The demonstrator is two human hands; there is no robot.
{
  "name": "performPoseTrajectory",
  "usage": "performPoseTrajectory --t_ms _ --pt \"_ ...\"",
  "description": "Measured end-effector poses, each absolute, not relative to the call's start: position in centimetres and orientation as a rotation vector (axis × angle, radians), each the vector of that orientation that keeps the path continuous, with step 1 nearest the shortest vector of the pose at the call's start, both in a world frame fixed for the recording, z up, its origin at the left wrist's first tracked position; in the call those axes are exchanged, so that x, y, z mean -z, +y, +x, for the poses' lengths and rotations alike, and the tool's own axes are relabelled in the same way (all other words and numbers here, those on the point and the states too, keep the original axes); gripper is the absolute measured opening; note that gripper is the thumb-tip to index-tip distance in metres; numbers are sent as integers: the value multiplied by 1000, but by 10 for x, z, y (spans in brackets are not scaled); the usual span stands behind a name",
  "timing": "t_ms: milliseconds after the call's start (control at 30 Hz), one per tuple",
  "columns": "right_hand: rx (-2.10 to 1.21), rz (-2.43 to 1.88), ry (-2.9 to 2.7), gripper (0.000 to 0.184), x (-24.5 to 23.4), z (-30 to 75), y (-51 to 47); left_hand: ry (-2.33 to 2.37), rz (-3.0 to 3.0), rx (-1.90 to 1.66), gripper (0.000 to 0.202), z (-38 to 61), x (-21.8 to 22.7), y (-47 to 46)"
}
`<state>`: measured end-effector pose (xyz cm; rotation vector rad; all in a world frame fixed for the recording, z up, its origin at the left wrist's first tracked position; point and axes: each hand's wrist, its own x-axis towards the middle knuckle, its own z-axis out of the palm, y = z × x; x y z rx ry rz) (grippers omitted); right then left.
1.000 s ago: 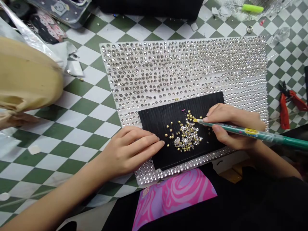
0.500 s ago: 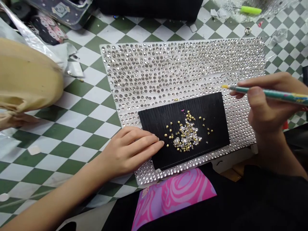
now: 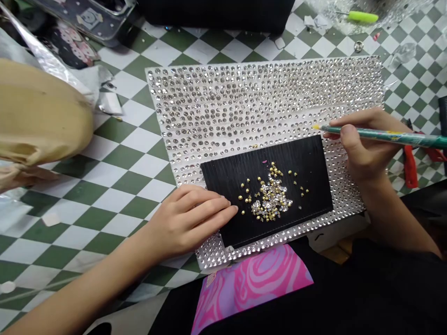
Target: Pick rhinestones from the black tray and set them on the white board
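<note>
My left hand (image 3: 192, 216) lies flat, fingers stretched out, on the left end of a black rectangular panel (image 3: 226, 179). On this panel sits a loose heap of small rhinestones (image 3: 270, 200), some clear side up, others showing gold pointed backs. My right hand (image 3: 366, 139) is closed around a green pencil (image 3: 380, 135) with a yellow tip. That tip points left, over the white rhinestone-covered sheet (image 3: 223, 107), just above the panel's upper right corner. The panel rests on the sheet and covers its lower middle.
A tan bundle (image 3: 42, 111) stands at the left on the green-and-white checked tabletop (image 3: 132, 153). Red-handled pliers (image 3: 410, 167) lie by my right wrist. Beyond the sheet are a black box (image 3: 220, 14) and a lime-handled tool (image 3: 363, 17). A pink-and-purple swirled piece (image 3: 258, 279) is near my body.
My right hand has moved left with the pencil, shifting its tip slightly left. More of the red pliers now shows. My left hand and the rhinestone heap stay put.
</note>
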<state>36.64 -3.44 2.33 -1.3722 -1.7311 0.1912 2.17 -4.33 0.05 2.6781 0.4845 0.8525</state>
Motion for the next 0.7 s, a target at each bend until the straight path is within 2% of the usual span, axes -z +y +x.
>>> performPoseTrajectory --t_ms 167,400,700 --pt "-269 -1424 -1734 14 -20 370 -35 458 2668 -855 21 22 0 -43" --pt "-139 -1410 -1723 11 -18 370 -35 480 2687 -852 21 22 -1 -43" --pt "-207 -1414 -1766 15 -24 365 -38 474 2701 -865 20 22 0 -43"
